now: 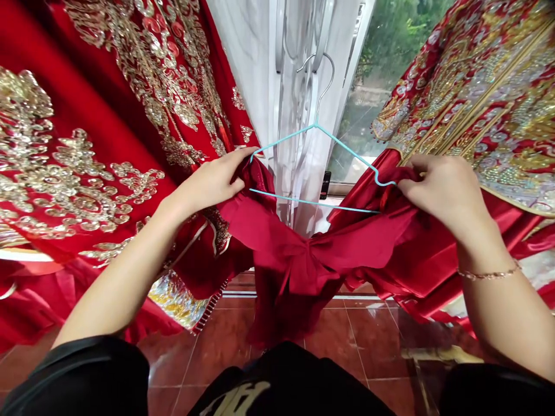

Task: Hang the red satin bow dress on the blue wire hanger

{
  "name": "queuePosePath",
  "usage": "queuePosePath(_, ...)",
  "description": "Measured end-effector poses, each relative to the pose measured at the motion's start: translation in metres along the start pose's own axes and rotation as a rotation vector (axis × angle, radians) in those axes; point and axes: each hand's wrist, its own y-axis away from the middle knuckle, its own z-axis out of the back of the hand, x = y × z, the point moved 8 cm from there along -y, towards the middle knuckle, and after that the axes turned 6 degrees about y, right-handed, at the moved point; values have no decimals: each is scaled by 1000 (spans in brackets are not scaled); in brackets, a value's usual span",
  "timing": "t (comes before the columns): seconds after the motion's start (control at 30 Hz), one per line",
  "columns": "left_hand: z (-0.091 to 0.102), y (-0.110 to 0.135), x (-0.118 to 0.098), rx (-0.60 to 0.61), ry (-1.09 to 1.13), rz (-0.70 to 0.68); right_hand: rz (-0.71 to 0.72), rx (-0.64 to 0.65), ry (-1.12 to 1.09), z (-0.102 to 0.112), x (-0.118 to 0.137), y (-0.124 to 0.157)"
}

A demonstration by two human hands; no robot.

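A dark red dress (307,260) with a gathered knot at the front hangs between my hands on a light blue hanger (314,125). The hanger's metal hook points up in front of white curtains. At the dress's left shoulder, my left hand (221,179) pinches the fabric by the hanger's end. My right hand (442,188), with a bracelet (489,274) on the wrist, grips the other shoulder near the opposite hanger end. The neckline is spread wide, and the hanger's lower bar crosses above it.
Red garments with gold sequins (99,179) fill the left side. A beaded red and gold jacket (481,110) is at the right. White curtains (251,52), a window (373,86) and a phone (325,185) lie beyond. Below is a red tiled floor (338,335).
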Motion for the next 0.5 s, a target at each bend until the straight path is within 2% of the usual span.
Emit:
queuePosePath(0.13,2,1,4,-42,46,-5,9,-47,146,-3,2,10)
queuePosePath(0.4,3,2,1,-99,41,68,37,-60,127,-11,2,11)
queuePosePath(0.5,-1,-1,-3,-116,5,141,45,-63,131,-11,3,13)
